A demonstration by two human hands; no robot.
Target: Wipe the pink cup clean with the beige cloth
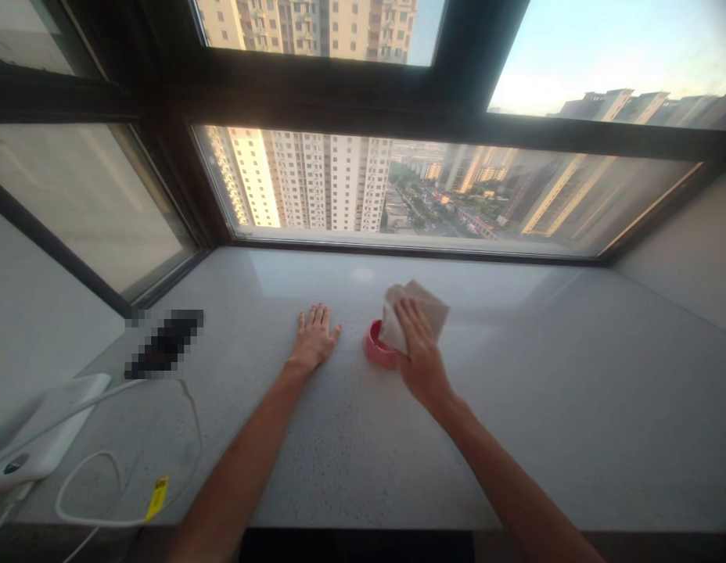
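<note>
On the pale speckled windowsill (351,438) stands a small round pink bowl (375,351), partly covered from view on its right. My right hand (420,348) is over the bowl's right side, gripping a whitish folded cloth or tissue (436,309). Whether the cloth touches the bowl cannot be made out. To the left of the bowl, my left hand (316,336) lies flat on the sill with its fingers spread, holding nothing.
At the left lie a blurred-out dark object (167,344) and a white box-like device (63,426). A white cable (75,516) with a yellow tag (157,498) loops near the front edge. A dark window frame (339,94) borders the sill's back.
</note>
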